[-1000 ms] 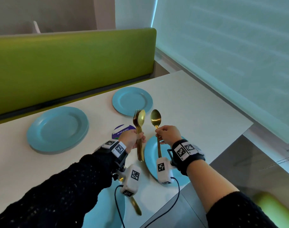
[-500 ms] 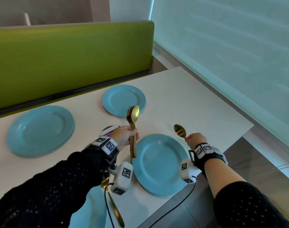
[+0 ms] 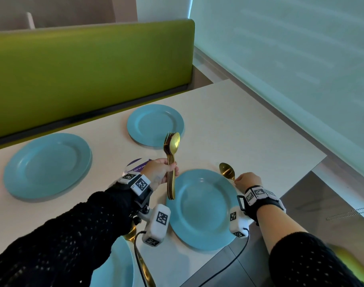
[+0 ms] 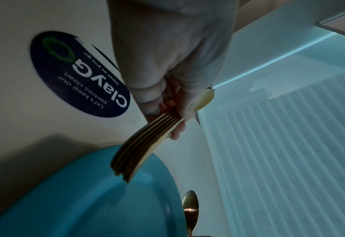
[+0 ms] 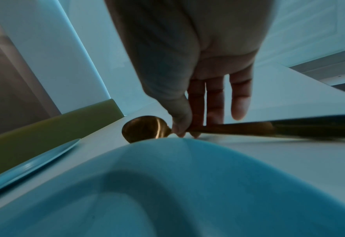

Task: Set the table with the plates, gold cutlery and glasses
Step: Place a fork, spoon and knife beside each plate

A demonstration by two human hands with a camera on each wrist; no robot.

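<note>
My left hand point(image 3: 160, 172) grips a bundle of gold cutlery point(image 3: 171, 162), forks and a spoon, upright over the left rim of the near blue plate point(image 3: 201, 210). The bundle's handles point(image 4: 139, 152) fan out below the fist in the left wrist view. My right hand point(image 3: 248, 180) pinches the neck of a single gold spoon point(image 3: 226, 171) lying low on the white table point(image 3: 249, 125) just right of that plate; thumb and fingertips point(image 5: 182, 128) hold its handle point(image 5: 228, 128). Two more blue plates sit at the back, one at the left point(image 3: 47, 165) and one in the middle point(image 3: 155, 125).
A fourth blue plate point(image 3: 112, 266) lies at the near left with another gold spoon point(image 3: 143, 264) beside it. A round dark sticker point(image 4: 76, 75) marks the table under my left hand. A green bench back point(image 3: 90, 65) runs behind, a frosted window point(image 3: 291, 59) on the right.
My right hand carried the single spoon away from the bundle, rightward and down to the table beside the near plate. My left hand kept the bundle upright and barely moved.
</note>
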